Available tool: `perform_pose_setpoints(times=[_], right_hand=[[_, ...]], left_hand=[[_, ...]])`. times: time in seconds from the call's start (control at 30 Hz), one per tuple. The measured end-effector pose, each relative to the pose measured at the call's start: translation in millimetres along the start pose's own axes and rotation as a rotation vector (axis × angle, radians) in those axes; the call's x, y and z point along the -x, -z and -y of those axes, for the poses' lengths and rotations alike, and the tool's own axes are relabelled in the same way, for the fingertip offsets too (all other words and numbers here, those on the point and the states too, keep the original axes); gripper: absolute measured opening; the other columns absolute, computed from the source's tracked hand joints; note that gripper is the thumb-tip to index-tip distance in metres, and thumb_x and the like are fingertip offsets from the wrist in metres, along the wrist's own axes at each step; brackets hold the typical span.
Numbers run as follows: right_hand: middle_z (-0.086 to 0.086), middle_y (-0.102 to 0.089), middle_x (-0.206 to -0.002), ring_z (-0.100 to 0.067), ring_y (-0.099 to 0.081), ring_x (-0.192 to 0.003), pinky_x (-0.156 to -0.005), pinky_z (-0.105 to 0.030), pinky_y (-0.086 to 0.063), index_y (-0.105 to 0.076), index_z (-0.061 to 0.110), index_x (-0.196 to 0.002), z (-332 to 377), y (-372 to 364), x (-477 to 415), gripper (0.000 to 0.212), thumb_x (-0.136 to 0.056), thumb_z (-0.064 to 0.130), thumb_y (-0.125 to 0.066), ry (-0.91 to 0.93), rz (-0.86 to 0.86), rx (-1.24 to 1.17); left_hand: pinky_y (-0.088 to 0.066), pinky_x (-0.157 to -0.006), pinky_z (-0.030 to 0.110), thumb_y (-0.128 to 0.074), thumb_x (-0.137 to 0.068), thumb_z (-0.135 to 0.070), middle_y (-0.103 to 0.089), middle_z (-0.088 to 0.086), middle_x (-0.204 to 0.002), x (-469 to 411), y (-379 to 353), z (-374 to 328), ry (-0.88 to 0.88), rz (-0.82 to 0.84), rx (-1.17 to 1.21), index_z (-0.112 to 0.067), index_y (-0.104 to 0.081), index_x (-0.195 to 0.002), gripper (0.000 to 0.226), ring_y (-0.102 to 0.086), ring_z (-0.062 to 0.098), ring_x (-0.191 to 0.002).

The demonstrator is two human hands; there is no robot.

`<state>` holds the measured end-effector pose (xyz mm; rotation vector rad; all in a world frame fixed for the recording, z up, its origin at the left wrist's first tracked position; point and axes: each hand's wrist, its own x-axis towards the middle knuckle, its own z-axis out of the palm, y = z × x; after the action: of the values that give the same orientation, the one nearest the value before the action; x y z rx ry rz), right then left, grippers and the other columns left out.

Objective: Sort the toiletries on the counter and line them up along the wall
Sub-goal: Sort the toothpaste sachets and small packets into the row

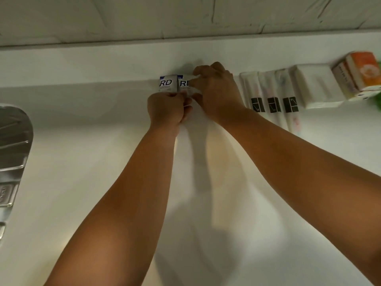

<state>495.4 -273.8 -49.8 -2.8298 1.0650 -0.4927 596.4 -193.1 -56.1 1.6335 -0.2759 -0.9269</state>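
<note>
Head view, the only one. A white tabletop (82, 162) is seen from above, with a low ledge (82, 65) at its back edge under the wall (185, 17). Two small white packets lettered "RD" are stood side by side against the ledge, touching each other: the left packet (168, 83) and the right packet (185, 83). The left hand (167, 108) is placed just below the left packet with its fingers curled in, and the packet's lower edge is pinched; the fingertips are hidden behind the knuckles. The right hand (216, 89) is set over the right packet with its fingers bent and closed on the top and right side, so most of that packet is covered. Whether the two hands touch below the packets cannot be told. Both bare forearms are stretched in from the bottom of the frame. Right of the right hand a row is laid along the ledge. First come three toothbrush packs (274, 104), long clear wrappers each marked with a black label, lying side by side with one end toward the wall. Just beside them a white box (315, 85) is set, and next to it an orange box (360, 73), tilted. A green item (379, 100) is cut off by the right edge and cannot be identified. At the left edge a shiny metal fitting (12, 151) is partly in frame, well apart from the packets. The hands and packets are slightly blurred.
</note>
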Motion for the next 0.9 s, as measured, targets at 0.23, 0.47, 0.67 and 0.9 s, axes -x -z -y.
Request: perform_pose_setpoints(times=[0.23, 0.47, 0.67, 0.9], right_hand=[[0.002, -0.066, -0.118, -0.026, -0.051, -0.112, -0.097, -0.041, -0.043, -0.069, 0.022, -0.115, 4, -17, -10, 0.027, -0.093, 0.035, -0.059, 0.053, 0.079, 0.129], [-0.004, -0.065, -0.116, -0.025, -0.053, -0.109, -0.096, -0.038, -0.045, -0.067, 0.016, -0.114, 8, -24, -14, 0.023, -0.095, 0.026, -0.058, 0.022, 0.041, 0.063], [-0.008, -0.063, -0.118, -0.026, -0.054, -0.107, -0.093, -0.036, -0.048, -0.066, 0.012, -0.116, 11, -29, -19, 0.024, -0.096, 0.023, -0.057, 0.017, 0.04, 0.042], [-0.01, -0.063, -0.116, -0.026, -0.055, -0.105, -0.091, -0.035, -0.049, -0.067, 0.01, -0.114, 14, -27, -16, 0.022, -0.095, 0.019, -0.058, -0.003, 0.056, 0.062]], left_hand=[[-0.04, -0.039, 0.022, -0.07, -0.09, -0.009, -0.069, 0.014, -0.063, -13, 1, 4, -0.017, -0.046, -0.048, -0.005, -0.072, -0.069, 0.022, -0.057, 0.018, -0.038], [-0.049, -0.046, 0.032, -0.075, -0.085, -0.032, -0.068, 0.008, -0.057, -18, 12, 10, -0.167, -0.127, -0.228, -0.013, -0.071, -0.058, 0.033, -0.062, 0.026, -0.049], [-0.037, -0.075, 0.015, -0.073, -0.082, -0.036, -0.069, -0.001, -0.106, -21, 39, 25, -0.607, -0.356, -0.663, -0.021, -0.071, -0.111, 0.032, -0.059, 0.007, -0.088], [-0.04, -0.086, 0.021, -0.067, -0.087, -0.031, -0.071, -0.005, -0.115, -24, 39, 27, -0.637, -0.347, -0.768, -0.024, -0.071, -0.114, 0.028, -0.065, 0.016, -0.105]])
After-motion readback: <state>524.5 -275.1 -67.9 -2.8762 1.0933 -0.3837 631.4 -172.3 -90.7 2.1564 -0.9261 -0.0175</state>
